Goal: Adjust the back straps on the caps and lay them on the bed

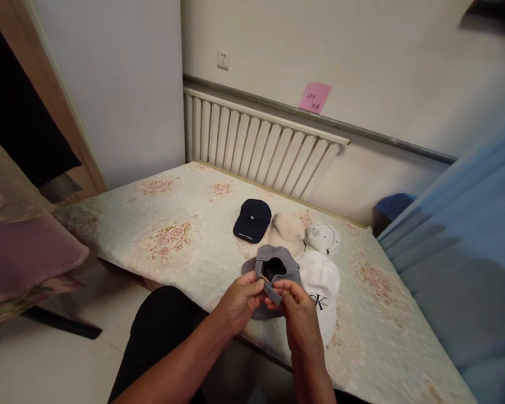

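Centrally, at near edge of flowered bed [193, 275]: gray cloth cap [281, 253], hollow; left hand [243, 303] pinches its rim, right hand [302, 314] its strap [272, 293], fingertips nearly together. Alongside: navy cap [253, 217], beige cap [287, 231], two white caps [322, 278].

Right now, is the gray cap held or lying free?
Held: the left hand and right hand pinch the gray cap at its rear strap.

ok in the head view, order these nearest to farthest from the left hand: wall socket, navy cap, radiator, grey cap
1. Grey cap: held in the left hand.
2. Navy cap: on the bed, beyond the grey cap.
3. Radiator: along the wall behind the bed.
4. Wall socket: up on the wall.
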A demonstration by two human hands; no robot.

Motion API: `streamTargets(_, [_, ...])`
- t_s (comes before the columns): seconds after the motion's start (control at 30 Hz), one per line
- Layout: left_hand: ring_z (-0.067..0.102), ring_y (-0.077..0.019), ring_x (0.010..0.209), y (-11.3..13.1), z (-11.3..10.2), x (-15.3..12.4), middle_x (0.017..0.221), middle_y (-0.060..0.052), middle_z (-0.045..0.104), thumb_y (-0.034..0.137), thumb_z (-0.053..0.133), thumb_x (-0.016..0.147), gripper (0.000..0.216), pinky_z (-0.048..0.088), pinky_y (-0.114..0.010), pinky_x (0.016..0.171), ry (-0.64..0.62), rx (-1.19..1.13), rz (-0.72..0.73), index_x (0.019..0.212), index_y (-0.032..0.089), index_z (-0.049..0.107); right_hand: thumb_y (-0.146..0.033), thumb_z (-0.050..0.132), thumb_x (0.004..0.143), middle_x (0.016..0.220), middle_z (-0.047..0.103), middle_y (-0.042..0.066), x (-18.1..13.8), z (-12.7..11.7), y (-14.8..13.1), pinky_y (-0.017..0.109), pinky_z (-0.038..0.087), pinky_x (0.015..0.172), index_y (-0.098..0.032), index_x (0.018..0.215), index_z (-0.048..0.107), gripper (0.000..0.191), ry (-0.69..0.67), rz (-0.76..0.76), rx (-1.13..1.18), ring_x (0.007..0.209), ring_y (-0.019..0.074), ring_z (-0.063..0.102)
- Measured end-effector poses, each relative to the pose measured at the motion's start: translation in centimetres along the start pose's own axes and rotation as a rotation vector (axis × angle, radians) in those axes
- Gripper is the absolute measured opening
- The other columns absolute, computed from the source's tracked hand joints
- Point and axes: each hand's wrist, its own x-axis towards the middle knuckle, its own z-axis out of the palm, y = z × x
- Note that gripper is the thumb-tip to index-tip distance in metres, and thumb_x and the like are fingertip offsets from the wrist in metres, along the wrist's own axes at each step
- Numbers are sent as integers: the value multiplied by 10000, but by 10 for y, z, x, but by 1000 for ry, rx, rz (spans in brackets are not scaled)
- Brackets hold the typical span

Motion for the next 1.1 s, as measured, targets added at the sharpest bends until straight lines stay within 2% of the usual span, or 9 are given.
streamTargets(0.1, [567, -127, 622, 0, 0, 0, 710, -28, 594, 231, 721, 684, 194, 426, -276, 634, 11, -7, -7, 781, 118, 596, -315, 583, 759, 714, 675, 14, -1, 0, -2, 288, 490, 630, -183, 823, 637, 157, 20, -62, -140, 655, 172, 626])
streamTargets(0.27, [580, -117, 725, -4, 1, 0, 781, -34, 610, 189, 744, 656, 213, 424, -250, 742, 40, -32, -32, 812, 113, 620, -319, 612, 726, 718, 670, 11, -4, 6, -5, 268, 469, 619, -190, 771, 638, 139, 128, -130, -276, 664, 165, 609])
streamTargets(0.4, [581, -124, 747, -7, 1, 0, 792, -32, 608, 216, 756, 650, 237, 417, -246, 748, 33, -8, -12, 819, 124, 619, -332, 603, 716, 711, 668, 29, -6, 10, -3, 270, 466, 597, -184, 742, 646, 156, 232, -181, -341, 646, 169, 598])
streamTargets(0.53, [577, -128, 764, -11, 0, 1, 806, -26, 605, 209, 748, 654, 236, 417, -250, 765, 28, 25, 26, 836, 136, 617, -327, 598, 701, 687, 662, 32, -6, 12, 0, 276, 469, 583, -186, 725, 636, 149, 266, -196, -354, 632, 177, 600])
streamTargets(0.7, [574, -131, 777, -13, -1, 0, 807, -23, 610, 186, 727, 665, 203, 412, -264, 793, 30, 41, 52, 827, 141, 613, -318, 586, 705, 681, 650, 27, -5, 14, 3, 278, 468, 589, -191, 719, 616, 131, 272, -205, -397, 629, 178, 593])
streamTargets(0.87, [564, -123, 753, -10, -1, -3, 784, -12, 600, 194, 720, 663, 209, 398, -250, 763, 43, 84, 41, 827, 143, 600, -302, 555, 714, 601, 588, -8, -5, 16, 0, 255, 421, 531, -200, 659, 572, 117, 237, -218, -467, 551, 149, 528])
streamTargets(1.0, [556, -130, 783, -3, -2, -2, 811, -14, 595, 191, 678, 692, 180, 394, -245, 753, 31, 263, 98, 843, 152, 587, -282, 538, 725, 601, 549, -26, -5, 14, -6, 250, 405, 552, -204, 667, 555, 99, 166, -254, -519, 566, 139, 500])
streamTargets(1.1, [554, -166, 885, 3, -6, 2, 918, -39, 586, 162, 677, 677, 348, 408, -280, 803, 20, 453, 191, 1005, 169, 560, -252, 520, 730, 605, 532, -30, -5, 10, -10, 244, 389, 548, -204, 673, 547, 79, 102, -267, -536, 566, 132, 488])
